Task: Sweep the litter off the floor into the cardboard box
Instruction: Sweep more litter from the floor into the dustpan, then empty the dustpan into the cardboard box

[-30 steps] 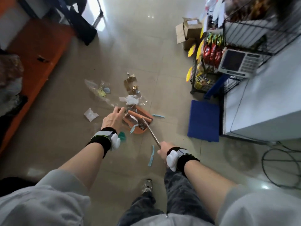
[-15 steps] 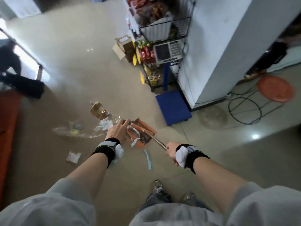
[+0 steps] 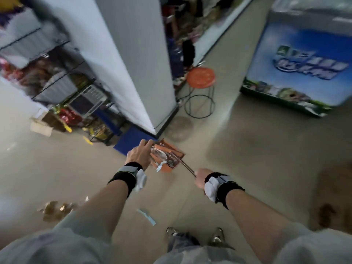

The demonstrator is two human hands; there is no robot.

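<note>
Above the grey tiled floor, lifted clear of it, hangs the orange plastic dustpan, loaded with crumpled clear wrappers and a pale blue strip that dangles over its near edge. Right hand is curled in a fist round the thin metal handle, which runs up from the pan; a grip at the far end of a long handle likely leaves the pan free to swing. Left hand rests at the pan's left rim with fingers bent over the load, probably to steady it and keep the light wrappers from sliding out; whether it pinches anything I cannot tell. Pan looks roughly level, which suits carrying. Litter remains on the floor: a blue paper strip near the feet, a brown crumpled wrapper lower left. An open brown cardboard box stands well apart at far left, by the wire snack rack; likely the target, though blurred. Nearby: white pillar, orange round stool, blue chest freezer, blue floor mat.
</note>
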